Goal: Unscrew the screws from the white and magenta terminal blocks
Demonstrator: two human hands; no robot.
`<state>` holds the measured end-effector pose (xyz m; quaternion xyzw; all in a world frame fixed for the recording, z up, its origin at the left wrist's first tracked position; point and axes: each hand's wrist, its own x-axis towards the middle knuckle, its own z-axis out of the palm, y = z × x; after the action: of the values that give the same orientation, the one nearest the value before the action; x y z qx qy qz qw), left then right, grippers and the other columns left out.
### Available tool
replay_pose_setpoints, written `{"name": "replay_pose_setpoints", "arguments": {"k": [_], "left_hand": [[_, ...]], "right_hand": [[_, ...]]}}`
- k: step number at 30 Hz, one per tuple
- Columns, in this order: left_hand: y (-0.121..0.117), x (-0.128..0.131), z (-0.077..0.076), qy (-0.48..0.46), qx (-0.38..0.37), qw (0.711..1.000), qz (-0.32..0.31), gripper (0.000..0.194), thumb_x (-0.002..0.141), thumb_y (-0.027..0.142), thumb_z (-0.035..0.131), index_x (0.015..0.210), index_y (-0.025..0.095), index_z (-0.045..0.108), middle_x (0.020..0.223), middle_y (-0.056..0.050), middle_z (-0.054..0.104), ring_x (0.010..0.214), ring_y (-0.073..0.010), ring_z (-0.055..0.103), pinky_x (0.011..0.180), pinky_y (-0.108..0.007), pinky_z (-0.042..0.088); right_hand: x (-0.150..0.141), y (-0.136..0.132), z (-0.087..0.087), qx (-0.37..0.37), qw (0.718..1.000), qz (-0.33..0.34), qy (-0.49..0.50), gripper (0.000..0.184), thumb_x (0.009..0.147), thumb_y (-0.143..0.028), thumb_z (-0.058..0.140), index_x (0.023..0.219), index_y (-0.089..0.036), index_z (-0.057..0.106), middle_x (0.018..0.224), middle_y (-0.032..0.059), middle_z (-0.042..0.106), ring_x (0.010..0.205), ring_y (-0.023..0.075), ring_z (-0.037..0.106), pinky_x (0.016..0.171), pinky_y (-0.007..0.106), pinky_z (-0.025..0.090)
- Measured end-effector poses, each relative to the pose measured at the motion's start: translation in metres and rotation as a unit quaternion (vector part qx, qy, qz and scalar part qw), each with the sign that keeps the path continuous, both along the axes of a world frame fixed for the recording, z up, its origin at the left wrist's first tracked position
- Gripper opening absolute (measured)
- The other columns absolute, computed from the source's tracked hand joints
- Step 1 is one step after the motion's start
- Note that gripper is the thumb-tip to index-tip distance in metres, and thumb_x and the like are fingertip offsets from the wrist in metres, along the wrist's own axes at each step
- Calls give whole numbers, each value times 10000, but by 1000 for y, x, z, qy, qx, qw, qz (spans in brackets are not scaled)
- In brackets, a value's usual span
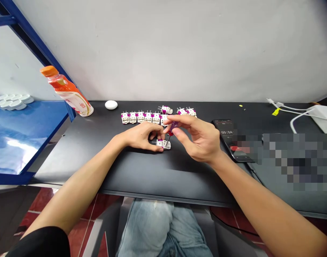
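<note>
My left hand (140, 137) pinches a small white-and-purple part with metal prongs (166, 145) and steadies it on the dark tabletop. My right hand (202, 139) grips a small screwdriver (171, 133) by its reddish-purple handle. Its thin shaft slants down onto the top of the part, but the exact point of contact is too small to make out. Just behind both hands stands a row of similar parts (140, 117). One more such part (166, 109) lies behind the row, and two others (186, 111) sit to its right, partly behind my right hand.
On the dark table (152, 175), a white oval object (111, 105) and an orange-capped bottle (72, 96) stand at the back left. A phone (224, 130) showing a timer lies beside my right wrist. White cables (292, 111) run at the back right. A blue surface (26, 121) adjoins on the left.
</note>
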<state>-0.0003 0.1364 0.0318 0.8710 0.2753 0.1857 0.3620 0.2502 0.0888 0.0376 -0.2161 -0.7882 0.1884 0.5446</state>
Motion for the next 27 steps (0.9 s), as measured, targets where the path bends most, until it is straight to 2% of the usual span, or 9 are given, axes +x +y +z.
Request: {"name": "replay_pose_setpoints", "arguments": {"k": [3,6,8,11,17,20,23,25,27], "left_hand": [[0,0,-1,4,-4,1000,-1,333,835,444,938,944,219,719,875,-3,724,747,-156,579,698,-291,466],[1,0,-1,7,8,1000,1,353,822,456,951,906,218,704,829,5,694,735,-159,577,690,-293,452],[1,0,0,7,10,1000,-1,353,827,457,948,919,218,705,845,2,702,749,-162,588,700,-292,457],[1,0,1,10,1,1000,-9,354,846,462,939,938,216,703,914,-12,730,789,-166,614,724,-292,472],[1,-1,-1,11,8,1000,0,362,826,464,962,910,214,714,811,19,666,723,-151,564,692,-291,451],[1,0,-1,1,10,1000,-5,353,826,451,962,949,215,731,819,18,671,721,-153,567,696,-294,459],[1,0,-1,-1,11,1000,-8,352,830,444,956,968,218,725,831,17,671,723,-156,569,695,-297,455],[1,0,-1,-3,13,1000,-8,350,837,450,947,948,220,708,827,20,659,713,-152,557,684,-297,443],[1,0,-2,-1,17,1000,-9,360,843,464,939,919,223,683,817,24,641,705,-149,545,680,-298,433]], "right_hand": [[0,0,1,-12,1000,12,-1,335,1110,-240,746,1422,-307,848,1410,102,874,1240,283,867,1018,461,773],[0,1,1,0,1000,4,-1,289,1055,-283,857,1341,-319,878,1262,71,903,1099,260,876,959,434,790],[0,0,0,-30,999,19,-2,315,1102,-258,788,1408,-307,848,1222,59,907,979,217,882,907,389,798],[0,-2,-2,-84,994,64,2,406,1170,-216,626,1546,-289,762,1353,87,877,1000,204,898,929,385,805],[0,-1,-2,-19,1000,17,9,352,1048,-219,848,1382,-328,875,1334,75,852,1056,219,877,787,323,800],[0,-2,-2,-39,999,20,11,419,1102,-185,758,1494,-317,825,1303,70,884,1010,204,895,854,343,814],[1,-3,-2,-84,995,57,6,450,1147,-203,665,1580,-284,758,1410,103,872,1100,231,911,966,398,816],[1,-3,-1,-76,995,60,1,412,1121,-235,725,1524,-287,792,1454,107,855,1198,258,896,922,367,815],[1,-3,-1,-70,996,52,-5,407,1089,-234,792,1490,-301,813,1403,85,871,1155,241,904,881,325,810]]}}
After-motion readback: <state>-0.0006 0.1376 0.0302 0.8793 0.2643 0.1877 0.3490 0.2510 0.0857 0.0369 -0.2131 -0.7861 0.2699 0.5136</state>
